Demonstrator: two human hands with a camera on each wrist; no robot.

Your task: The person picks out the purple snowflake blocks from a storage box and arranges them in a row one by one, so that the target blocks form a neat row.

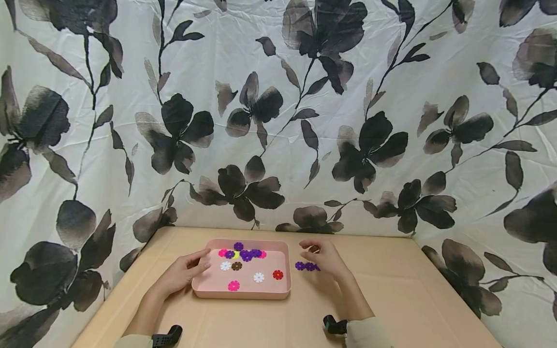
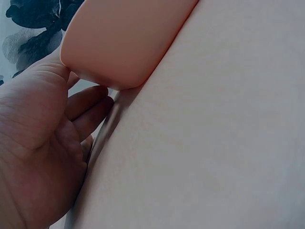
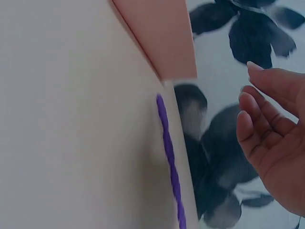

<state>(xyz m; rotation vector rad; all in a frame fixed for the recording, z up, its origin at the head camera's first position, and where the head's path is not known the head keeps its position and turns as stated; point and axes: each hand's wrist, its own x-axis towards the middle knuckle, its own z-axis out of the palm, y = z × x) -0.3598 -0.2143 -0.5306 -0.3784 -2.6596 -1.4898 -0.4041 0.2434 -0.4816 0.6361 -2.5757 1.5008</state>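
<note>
A shallow pink tray (image 1: 243,293) lies on the table with small flower-shaped pieces inside. Among them are a red piece (image 1: 278,274), a white piece (image 1: 258,277), a brown piece (image 1: 237,266), a pink piece (image 1: 233,285) and several purple pieces (image 1: 246,255) clustered toward the back. My left hand (image 1: 183,273) holds the tray's left side, thumb at the rim and fingers against the outer wall. Right of the tray, my right hand (image 1: 324,258) hovers with bent fingers and nothing visible between them. Below it, a row of joined purple flower pieces (image 1: 309,266) lies on the table, partly hidden by the hand.
The tan tabletop (image 1: 413,290) runs back to a hanging cloth (image 1: 304,159) with dark printed flowers. A black wrist camera (image 1: 335,325) is strapped on the right wrist, another black camera (image 1: 167,336) on the left.
</note>
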